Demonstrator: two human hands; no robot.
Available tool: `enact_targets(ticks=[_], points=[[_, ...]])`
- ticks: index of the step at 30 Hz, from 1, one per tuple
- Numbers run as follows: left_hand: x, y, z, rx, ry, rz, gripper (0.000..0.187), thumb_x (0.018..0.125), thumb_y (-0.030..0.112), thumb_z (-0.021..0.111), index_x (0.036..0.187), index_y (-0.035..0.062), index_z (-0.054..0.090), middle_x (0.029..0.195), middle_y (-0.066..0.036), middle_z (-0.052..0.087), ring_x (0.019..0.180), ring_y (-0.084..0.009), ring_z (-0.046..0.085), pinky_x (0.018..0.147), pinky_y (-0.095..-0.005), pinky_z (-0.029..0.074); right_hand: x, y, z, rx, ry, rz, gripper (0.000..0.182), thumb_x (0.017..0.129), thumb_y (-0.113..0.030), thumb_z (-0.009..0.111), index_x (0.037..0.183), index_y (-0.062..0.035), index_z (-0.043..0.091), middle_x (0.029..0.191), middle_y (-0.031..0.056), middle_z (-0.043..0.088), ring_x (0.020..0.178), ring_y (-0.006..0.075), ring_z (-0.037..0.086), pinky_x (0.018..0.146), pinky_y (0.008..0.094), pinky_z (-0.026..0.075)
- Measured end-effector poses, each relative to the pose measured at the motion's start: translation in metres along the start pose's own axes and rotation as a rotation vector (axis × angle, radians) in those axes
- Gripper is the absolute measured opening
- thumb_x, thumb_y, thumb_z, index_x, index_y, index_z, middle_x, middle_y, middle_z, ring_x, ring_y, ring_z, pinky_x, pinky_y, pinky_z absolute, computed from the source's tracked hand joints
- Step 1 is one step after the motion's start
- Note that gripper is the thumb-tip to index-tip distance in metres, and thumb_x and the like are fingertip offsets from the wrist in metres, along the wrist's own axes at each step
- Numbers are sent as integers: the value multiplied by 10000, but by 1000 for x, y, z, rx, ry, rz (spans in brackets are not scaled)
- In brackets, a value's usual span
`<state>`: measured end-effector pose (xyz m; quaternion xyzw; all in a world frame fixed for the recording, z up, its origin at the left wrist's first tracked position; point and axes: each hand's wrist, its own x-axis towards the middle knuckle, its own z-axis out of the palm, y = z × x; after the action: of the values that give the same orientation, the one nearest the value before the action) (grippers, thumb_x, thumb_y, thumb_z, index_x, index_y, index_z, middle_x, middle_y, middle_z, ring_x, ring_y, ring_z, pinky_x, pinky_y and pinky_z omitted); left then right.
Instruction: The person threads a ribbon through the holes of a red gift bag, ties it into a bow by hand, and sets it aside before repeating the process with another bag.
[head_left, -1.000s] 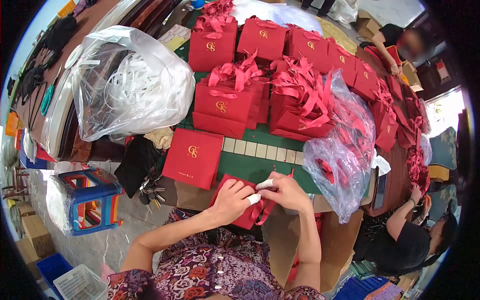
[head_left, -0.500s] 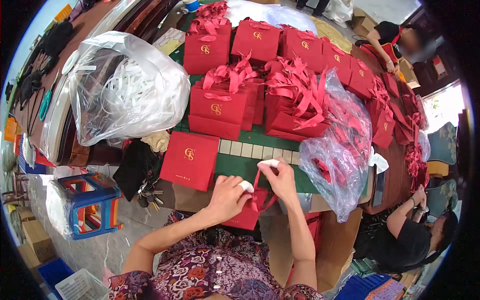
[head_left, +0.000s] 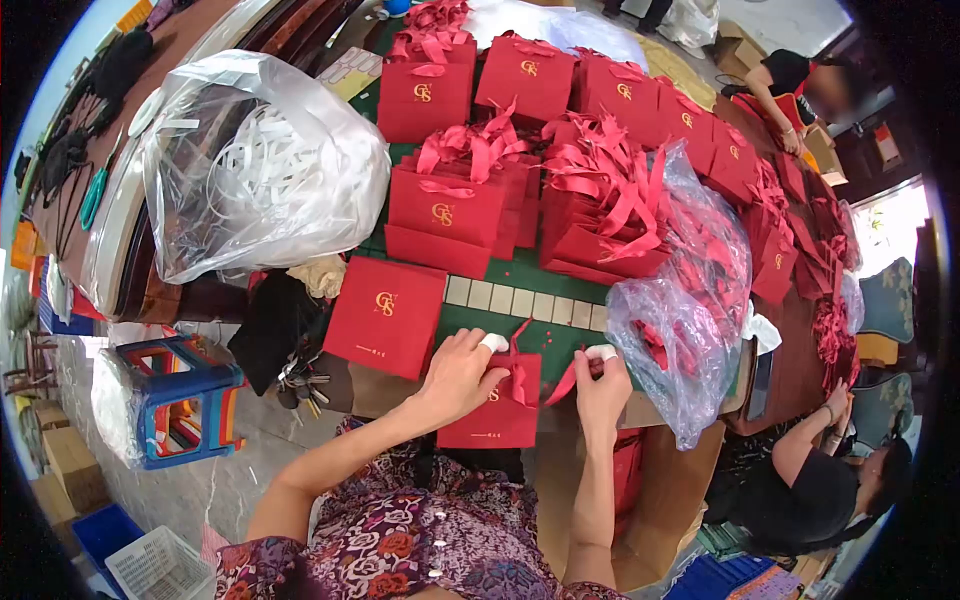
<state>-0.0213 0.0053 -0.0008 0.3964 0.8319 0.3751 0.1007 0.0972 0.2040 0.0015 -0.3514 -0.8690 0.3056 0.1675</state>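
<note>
A small red paper bag [head_left: 487, 430] with gold print lies at the table's front edge, right before me. My left hand [head_left: 462, 378], a white wrap on one fingertip, is closed at the bag's upper left side, where the ribbon crosses; its exact hold is partly hidden. Red ribbon [head_left: 517, 357] stands up in a loop at the bag's top. Off to the bag's right, my right hand [head_left: 604, 392], also with a white-wrapped fingertip, pinches a ribbon end [head_left: 565, 384]. Left of my left hand lies a larger-looking flat red bag [head_left: 385, 315] with a gold logo.
Behind stand rows of red bags [head_left: 440, 215] with ribbon handles. A clear sack of white ribbons [head_left: 265, 170] sits at left, a plastic bag of red ribbons [head_left: 680, 310] at right. A row of pale tiles [head_left: 523, 303] lies between. Two people work at right.
My right hand has moved right and down, drawing the ribbon end away from the bag. The bag now lies flatter, with more of its front showing. My left hand stays beside it.
</note>
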Motion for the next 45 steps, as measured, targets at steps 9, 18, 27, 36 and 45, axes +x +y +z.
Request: enact_targets(ticks=[9,18,27,36,45], points=[[-13,-16,-56,240,-139,20,310,766,154,753,1046,53,669,988,-127,594,953,-328,552,836,-427,456,-30,-63,-33,384,-215,-108,106,821,29,739,860,7,643,863,57,683,756,98,621,694,244,501],[-15,-18,-49,279,-192,48,287,747,131,761,1011,59,674,985,-105,595,968,-307,548,839,-425,438,-61,-71,49,158,-168,-304,145,831,-102,744,965,-67,701,868,118,692,790,297,663,717,386,500],[-14,-19,-48,35,-277,-80,210,787,66,692,982,25,626,904,-195,643,905,-395,609,800,-486,483,-59,-81,51,134,-129,-343,114,768,-104,747,822,-69,653,759,97,640,696,284,615,648,390,442],[-16,-11,-38,-143,-200,-171,201,806,39,646,1000,-6,624,896,-239,651,898,-433,633,771,-503,507,-56,-83,44,15,-212,-356,112,749,-111,735,799,-55,651,751,119,638,699,305,629,665,412,462],[-26,10,-23,43,-67,-96,192,837,13,606,1025,-21,627,892,-213,610,871,-413,598,768,-485,499,-50,-90,41,59,-305,-104,147,780,-156,730,816,-28,667,719,141,666,649,315,662,614,425,516]])
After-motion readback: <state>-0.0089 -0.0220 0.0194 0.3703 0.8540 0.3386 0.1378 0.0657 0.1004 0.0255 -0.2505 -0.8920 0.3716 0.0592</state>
